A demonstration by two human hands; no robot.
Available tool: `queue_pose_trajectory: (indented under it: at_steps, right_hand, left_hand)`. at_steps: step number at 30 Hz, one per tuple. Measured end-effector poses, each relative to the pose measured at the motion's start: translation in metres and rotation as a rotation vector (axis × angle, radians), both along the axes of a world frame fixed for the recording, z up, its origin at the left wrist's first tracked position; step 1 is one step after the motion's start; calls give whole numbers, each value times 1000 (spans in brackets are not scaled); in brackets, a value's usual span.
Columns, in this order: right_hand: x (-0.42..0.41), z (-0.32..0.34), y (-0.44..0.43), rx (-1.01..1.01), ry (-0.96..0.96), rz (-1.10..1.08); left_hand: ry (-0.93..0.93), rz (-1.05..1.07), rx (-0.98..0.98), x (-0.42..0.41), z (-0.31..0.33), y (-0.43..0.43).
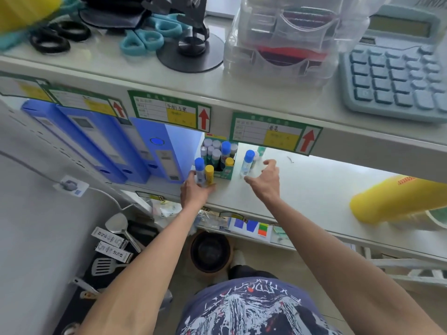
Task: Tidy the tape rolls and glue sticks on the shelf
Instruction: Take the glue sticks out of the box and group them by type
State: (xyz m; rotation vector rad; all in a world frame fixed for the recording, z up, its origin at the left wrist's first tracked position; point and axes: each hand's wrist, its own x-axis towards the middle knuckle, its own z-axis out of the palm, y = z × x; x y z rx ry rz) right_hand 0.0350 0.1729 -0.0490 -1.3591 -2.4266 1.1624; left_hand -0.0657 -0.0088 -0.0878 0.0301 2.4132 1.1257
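Left grip [197,187]: closed round the lower bodies of two upright glue sticks, one blue-capped [199,169], one yellow-capped [209,174], held together just in front of the green carton [223,171]. Right grip [264,180]: fingers spread, holding nothing, just beside a standing blue-capped stick [248,163] but apparently not touching it.

Location: middle shelf [302,187], carton at its left against the blue binders [135,151]; further sticks stand packed inside the carton.

Handling, judged: light, rigid plastic tubes, smooth and liable to topple; take each by the barrel below the cap, lower cap-up into a free slot.

Adjacent: yellow blurred object [396,199] at right, with a tape roll [435,217] partly beneath it.

Obscured: carton rear under the label strip [275,131]; a pale item behind the loose stick unidentifiable; label text illegible; free slots uncountable.
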Motion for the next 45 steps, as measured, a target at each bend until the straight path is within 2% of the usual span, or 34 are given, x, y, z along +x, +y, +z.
queue_pose_trajectory:
  at_steps: [9, 14, 20, 29, 34, 40, 42, 45]
  right_hand:
    - [-26, -6, 14, -166, 61, 72]
    - [-23, -6, 15, -165, 101, 80]
    - [-14, -3, 25, -219, 49, 103]
    - [-13, 9, 42, -290, -23, 131]
    - [-11, 6, 44, -279, 10, 174]
    - [1, -3, 42, -263, 0, 102]
    - [6, -4, 40, -191, -18, 81]
    - [19, 3, 28, -13, -44, 32]
  left_hand:
    - [66, -110, -23, 19, 12, 22]
    - [66, -88, -37, 32, 13, 37]
    - [77, -96, -88, 51, 12, 62]
    - [97, -139, -40, 61, 9, 103]
    - [86, -176, -15, 59, 8, 105]
    - [58, -176, 71, 69, 11, 85]
    - [84, -123, 41, 68, 12, 73]
    - [243, -44, 29, 59, 14, 52]
